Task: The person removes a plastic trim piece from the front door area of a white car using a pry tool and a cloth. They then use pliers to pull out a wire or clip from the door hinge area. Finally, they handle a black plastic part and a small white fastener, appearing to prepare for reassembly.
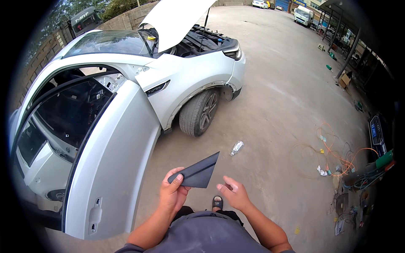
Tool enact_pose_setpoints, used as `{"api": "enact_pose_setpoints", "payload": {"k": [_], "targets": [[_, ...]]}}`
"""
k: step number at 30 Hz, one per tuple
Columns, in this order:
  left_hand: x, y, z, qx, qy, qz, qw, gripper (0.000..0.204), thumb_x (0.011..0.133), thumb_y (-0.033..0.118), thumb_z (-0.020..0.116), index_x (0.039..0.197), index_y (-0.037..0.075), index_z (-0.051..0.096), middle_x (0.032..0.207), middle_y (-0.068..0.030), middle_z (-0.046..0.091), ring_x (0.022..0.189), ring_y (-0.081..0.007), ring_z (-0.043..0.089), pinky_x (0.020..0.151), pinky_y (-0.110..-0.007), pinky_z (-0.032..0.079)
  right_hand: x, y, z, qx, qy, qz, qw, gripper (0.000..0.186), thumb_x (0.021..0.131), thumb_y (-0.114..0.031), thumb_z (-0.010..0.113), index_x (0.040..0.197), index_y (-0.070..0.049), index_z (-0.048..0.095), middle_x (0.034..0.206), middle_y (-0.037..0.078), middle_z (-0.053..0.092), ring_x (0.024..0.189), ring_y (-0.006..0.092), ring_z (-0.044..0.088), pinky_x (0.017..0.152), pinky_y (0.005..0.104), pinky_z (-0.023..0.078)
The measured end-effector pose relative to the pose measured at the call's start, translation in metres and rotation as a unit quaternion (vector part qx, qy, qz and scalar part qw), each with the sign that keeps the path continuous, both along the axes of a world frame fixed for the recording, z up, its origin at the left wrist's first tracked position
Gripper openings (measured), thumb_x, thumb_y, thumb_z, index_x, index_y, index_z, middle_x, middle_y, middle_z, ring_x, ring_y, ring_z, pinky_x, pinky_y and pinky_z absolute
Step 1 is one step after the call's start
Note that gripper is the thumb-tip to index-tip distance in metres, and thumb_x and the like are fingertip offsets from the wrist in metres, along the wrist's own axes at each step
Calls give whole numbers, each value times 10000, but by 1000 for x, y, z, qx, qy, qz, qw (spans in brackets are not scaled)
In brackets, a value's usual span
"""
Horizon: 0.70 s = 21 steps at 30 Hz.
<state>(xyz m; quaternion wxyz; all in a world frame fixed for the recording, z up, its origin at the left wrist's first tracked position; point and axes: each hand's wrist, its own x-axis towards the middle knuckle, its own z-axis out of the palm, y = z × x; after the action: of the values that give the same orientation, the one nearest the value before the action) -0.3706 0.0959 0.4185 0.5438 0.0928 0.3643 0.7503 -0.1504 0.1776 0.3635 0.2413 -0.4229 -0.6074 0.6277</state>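
A black, roughly triangular plastic trim piece is held up in front of me, with a raised ridge running along its face. My left hand grips its blunt end, thumb on top and fingers underneath. Just to the right of the trim, apart from it, is my right hand; its fingers are loosely bent, thumb apart, and nothing shows in them. On the left stands a white car, its front door swung out towards me. Bare metal with holes shows at the front corner of the door's window.
The car's hood is propped up by a thin rod. A front wheel sits under a bare arch edge. On the concrete lie a clear plastic bottle and, at right, tangled orange hoses. A grille part is beyond them.
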Motion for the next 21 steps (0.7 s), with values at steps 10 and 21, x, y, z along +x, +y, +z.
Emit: {"api": "enact_pose_setpoints", "payload": {"k": [10,21], "targets": [[-16,34,-10,5,24,55,998,323,944,106,690,1219,-1,558,1168,-165,637,1050,-289,660,891,-448,581,-66,84,17,-83,149,126,977,363,1022,-302,602,1162,34,602,970,46,622,887,117,608,807,289,517],[-111,127,-37,68,-9,47,997,327,942,93,687,1219,-25,559,1160,-177,636,1047,-284,658,909,-428,570,-166,184,45,-50,101,164,980,283,1018,-242,612,1161,2,616,987,25,620,884,94,598,812,279,528]]}}
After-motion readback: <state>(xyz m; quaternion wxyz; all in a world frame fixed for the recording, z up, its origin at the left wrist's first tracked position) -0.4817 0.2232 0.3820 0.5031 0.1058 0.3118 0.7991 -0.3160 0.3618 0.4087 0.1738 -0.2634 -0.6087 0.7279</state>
